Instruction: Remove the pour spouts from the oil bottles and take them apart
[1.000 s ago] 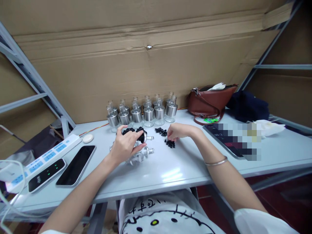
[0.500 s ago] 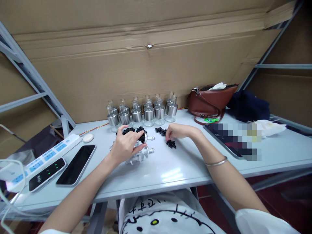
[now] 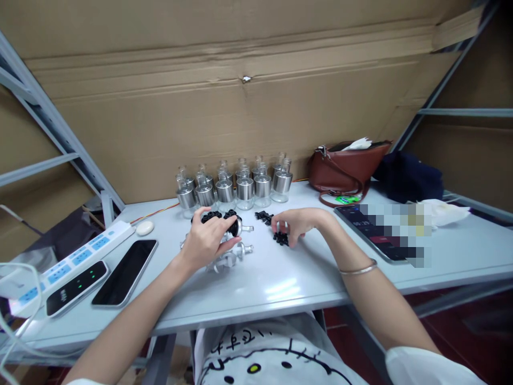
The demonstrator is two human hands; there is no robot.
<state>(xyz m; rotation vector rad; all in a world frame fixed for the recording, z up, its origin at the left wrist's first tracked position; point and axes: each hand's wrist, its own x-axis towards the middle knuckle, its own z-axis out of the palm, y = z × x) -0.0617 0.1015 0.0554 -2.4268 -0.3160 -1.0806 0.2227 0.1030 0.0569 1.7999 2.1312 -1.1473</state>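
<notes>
My left hand [image 3: 206, 239] rests with fingers spread over a group of black ring-like parts [image 3: 232, 227] and silvery nozzle-shaped pieces [image 3: 228, 260]. Its thumb and index finger are apart beside one silver nozzle [image 3: 246, 229]; how firmly it touches the parts under it is hidden. Curled over a small heap of black pieces [image 3: 280, 238], my right hand [image 3: 294, 223] has its thumb and fingers apart, fingertips down at the heap. A second cluster of small black pieces [image 3: 263, 216] lies just behind it. Glass bottles with metal bands [image 3: 245, 188] stand in two rows beyond both hands.
Left of my arm lie a phone [image 3: 126, 272], a black device with green lights [image 3: 77, 289], a power strip [image 3: 80, 256] and a white round object [image 3: 145, 228]. To the right are a brown bag [image 3: 348, 166], another phone [image 3: 366, 230] and dark cloth [image 3: 409, 175]. Cardboard [image 3: 200, 123] stands behind.
My right hand has opened from a pinch at the small black heap, its thumb and fingers now spread around the heap's right side. My left hand keeps its place.
</notes>
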